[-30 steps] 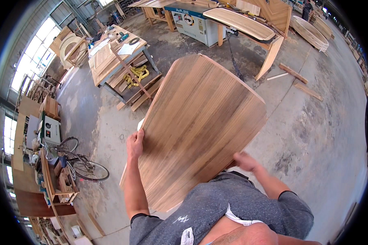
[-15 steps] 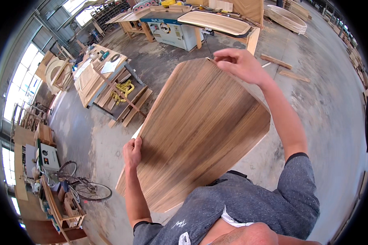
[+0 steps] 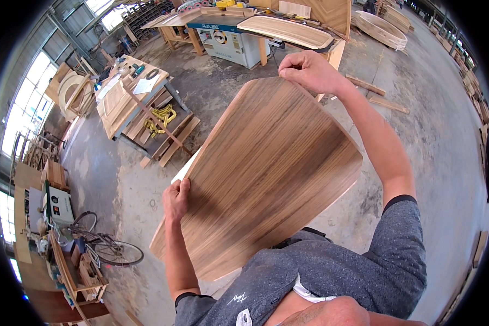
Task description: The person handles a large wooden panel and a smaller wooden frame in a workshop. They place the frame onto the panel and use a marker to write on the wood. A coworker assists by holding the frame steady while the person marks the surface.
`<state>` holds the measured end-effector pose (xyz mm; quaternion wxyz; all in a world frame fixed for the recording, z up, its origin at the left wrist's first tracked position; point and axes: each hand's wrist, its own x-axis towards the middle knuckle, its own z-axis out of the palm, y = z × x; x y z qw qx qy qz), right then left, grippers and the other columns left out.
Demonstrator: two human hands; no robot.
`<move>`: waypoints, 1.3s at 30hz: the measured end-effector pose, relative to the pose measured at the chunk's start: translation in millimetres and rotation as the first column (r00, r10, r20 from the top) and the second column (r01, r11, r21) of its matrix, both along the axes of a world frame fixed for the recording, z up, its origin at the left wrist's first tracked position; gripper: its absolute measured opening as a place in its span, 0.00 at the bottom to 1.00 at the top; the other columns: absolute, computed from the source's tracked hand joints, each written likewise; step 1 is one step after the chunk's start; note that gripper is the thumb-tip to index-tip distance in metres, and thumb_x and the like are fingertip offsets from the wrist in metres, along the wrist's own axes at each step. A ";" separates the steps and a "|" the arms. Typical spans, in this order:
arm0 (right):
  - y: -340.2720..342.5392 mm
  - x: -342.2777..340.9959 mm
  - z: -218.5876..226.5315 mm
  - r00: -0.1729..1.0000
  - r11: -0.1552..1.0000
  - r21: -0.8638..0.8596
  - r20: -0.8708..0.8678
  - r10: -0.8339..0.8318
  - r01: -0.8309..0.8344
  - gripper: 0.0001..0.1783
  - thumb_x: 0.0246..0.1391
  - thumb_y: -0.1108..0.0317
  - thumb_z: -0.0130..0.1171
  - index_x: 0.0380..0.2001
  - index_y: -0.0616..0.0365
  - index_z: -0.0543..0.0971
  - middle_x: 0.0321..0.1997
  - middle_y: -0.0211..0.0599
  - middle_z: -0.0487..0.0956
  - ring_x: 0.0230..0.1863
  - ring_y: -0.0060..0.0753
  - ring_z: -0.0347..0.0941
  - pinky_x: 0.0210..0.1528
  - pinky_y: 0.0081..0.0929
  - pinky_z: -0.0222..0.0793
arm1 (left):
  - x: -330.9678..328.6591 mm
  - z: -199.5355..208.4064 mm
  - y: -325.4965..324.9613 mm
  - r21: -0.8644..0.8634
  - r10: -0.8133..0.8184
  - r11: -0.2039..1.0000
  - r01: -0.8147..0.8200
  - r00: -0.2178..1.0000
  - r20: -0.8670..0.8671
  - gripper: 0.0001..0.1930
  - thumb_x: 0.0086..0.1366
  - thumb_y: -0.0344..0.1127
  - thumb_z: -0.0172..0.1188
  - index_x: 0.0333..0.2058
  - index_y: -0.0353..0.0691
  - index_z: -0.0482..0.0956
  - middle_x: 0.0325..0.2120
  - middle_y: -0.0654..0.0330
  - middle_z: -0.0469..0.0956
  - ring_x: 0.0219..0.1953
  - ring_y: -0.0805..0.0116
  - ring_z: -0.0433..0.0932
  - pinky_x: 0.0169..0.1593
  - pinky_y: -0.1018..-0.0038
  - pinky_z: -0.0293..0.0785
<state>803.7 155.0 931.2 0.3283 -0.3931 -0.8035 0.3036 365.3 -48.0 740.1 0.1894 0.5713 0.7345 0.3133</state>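
A large brown wooden panel with striped grain and cut-off corners is tilted in front of my body, its near end close to my shirt. My left hand is closed around its left edge, thumb on the upper face. At the far corner, my right hand has its fingers curled and thumb pressed down against the panel's edge. Whether a small piece is also pinched there is hidden by the fingers. Behind the left edge a pale white strip shows, partly covered by the panel.
Ahead left stands a workbench with boards and papers, yellow clamps on its lower shelf. A machine table and a pale oval-ended panel are farther ahead. Loose wood strips lie right; a bicycle stands left.
My right hand has shifted slightly left and away from me, onto the panel's far corner, its fingers more curled. The panel has tilted a little; my left hand keeps its grip.
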 end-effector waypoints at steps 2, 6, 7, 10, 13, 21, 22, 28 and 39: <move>-1.5 -4.4 2.6 1.000 1.000 0.011 0.021 -0.012 0.012 0.08 0.62 0.67 0.62 0.33 0.60 0.82 0.26 0.22 0.77 0.31 0.14 0.70 0.36 0.20 0.68 | -1.0 -0.3 -1.3 -0.006 -0.002 1.000 0.002 1.000 0.010 0.34 0.71 0.64 0.53 0.23 0.32 0.73 0.16 0.50 0.68 0.23 0.60 0.69 0.31 0.60 0.66; -3.0 -4.3 -0.2 1.000 0.998 0.049 0.008 -0.028 0.028 0.08 0.61 0.67 0.61 0.32 0.60 0.81 0.27 0.23 0.77 0.32 0.15 0.70 0.38 0.21 0.68 | 4.9 4.0 -1.8 0.017 -0.018 1.000 0.018 1.000 0.022 0.34 0.71 0.64 0.52 0.23 0.32 0.73 0.16 0.49 0.68 0.23 0.59 0.69 0.32 0.59 0.66; -2.1 -4.2 -3.4 1.000 0.997 0.077 0.001 -0.029 0.029 0.08 0.61 0.67 0.61 0.32 0.60 0.81 0.27 0.23 0.77 0.32 0.15 0.70 0.38 0.21 0.69 | 5.6 4.7 -2.4 0.021 -0.017 1.000 0.016 1.000 0.021 0.34 0.71 0.63 0.52 0.23 0.32 0.73 0.17 0.49 0.68 0.23 0.58 0.69 0.32 0.59 0.66; -4.5 -3.6 -10.4 0.998 0.987 0.149 -0.039 -0.052 0.057 0.08 0.61 0.68 0.61 0.32 0.61 0.82 0.27 0.23 0.78 0.33 0.16 0.71 0.38 0.22 0.69 | 2.9 2.9 -1.1 -0.002 -0.025 1.000 0.025 1.000 -0.001 0.34 0.71 0.64 0.52 0.24 0.32 0.74 0.17 0.47 0.69 0.24 0.56 0.69 0.32 0.59 0.66; -2.0 2.3 -16.5 0.988 0.984 0.157 -0.144 -0.057 0.080 0.08 0.63 0.67 0.60 0.31 0.58 0.82 0.28 0.24 0.79 0.32 0.16 0.74 0.39 0.22 0.71 | 5.8 4.5 -0.9 0.002 -0.037 0.999 0.037 0.999 -0.007 0.34 0.71 0.64 0.52 0.24 0.31 0.74 0.17 0.47 0.70 0.24 0.55 0.70 0.33 0.58 0.67; 7.8 69.3 -12.4 0.939 0.963 -0.202 -0.255 -0.230 0.181 0.12 0.66 0.59 0.57 0.31 0.54 0.79 0.30 0.27 0.81 0.32 0.19 0.80 0.35 0.21 0.75 | 6.2 -2.7 1.4 0.016 -0.033 0.999 0.033 0.999 0.015 0.34 0.71 0.63 0.53 0.23 0.32 0.76 0.17 0.50 0.71 0.23 0.59 0.71 0.32 0.60 0.67; 7.7 75.5 -18.9 0.944 0.952 -0.218 -0.205 -0.259 0.214 0.12 0.66 0.59 0.57 0.33 0.55 0.79 0.32 0.27 0.82 0.33 0.19 0.80 0.36 0.22 0.76 | 4.9 -3.5 2.3 0.019 -0.039 0.999 0.039 0.999 0.015 0.34 0.71 0.63 0.53 0.23 0.32 0.76 0.16 0.51 0.71 0.23 0.60 0.71 0.32 0.60 0.67; -23.6 79.2 -51.4 0.970 0.936 -0.318 -0.138 -0.201 0.149 0.21 0.69 0.57 0.59 0.58 0.58 0.79 0.42 0.28 0.82 0.40 0.19 0.80 0.41 0.23 0.78 | 0.6 -8.8 10.9 0.003 -0.046 0.999 0.046 0.999 0.020 0.33 0.71 0.62 0.53 0.23 0.32 0.74 0.16 0.51 0.68 0.22 0.61 0.68 0.31 0.60 0.65; -66.0 137.9 -126.4 0.973 0.804 -0.554 -0.186 0.136 -0.218 0.32 0.63 0.54 0.67 0.63 0.63 0.75 0.55 0.30 0.81 0.56 0.22 0.73 0.62 0.29 0.70 | -5.2 -31.5 33.8 0.030 -0.065 0.998 0.063 0.996 0.055 0.31 0.73 0.56 0.53 0.22 0.31 0.66 0.16 0.55 0.59 0.23 0.68 0.61 0.28 0.59 0.58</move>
